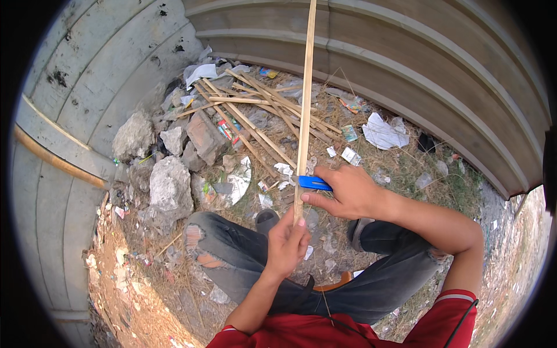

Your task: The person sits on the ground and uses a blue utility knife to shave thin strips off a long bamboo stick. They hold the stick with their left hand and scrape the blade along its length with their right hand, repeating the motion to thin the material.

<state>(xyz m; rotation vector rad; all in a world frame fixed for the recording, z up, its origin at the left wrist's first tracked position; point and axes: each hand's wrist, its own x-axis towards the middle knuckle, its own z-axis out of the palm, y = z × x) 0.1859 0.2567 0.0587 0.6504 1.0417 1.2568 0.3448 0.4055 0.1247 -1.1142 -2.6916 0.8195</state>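
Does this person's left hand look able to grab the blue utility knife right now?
Probably not: the utility knife is close, but the left hand holds the wooden strip and the right hand grips the knife.

Brown ribbed wall (pixel 418 64) far side, grey wall (pixel 110 75) left. Pale rocks (pixel 170 184) near it; crumpled white paper (pixel 384 132) on patchy grass (pixel 458 184).

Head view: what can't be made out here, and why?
In the head view:
Wooden strip: far end cut off by top edge; near end hidden by the left hand.
Blue tool: rear hidden by the right hand; any blade too small to tell.
Grey shoe: partly hidden by the trousers.
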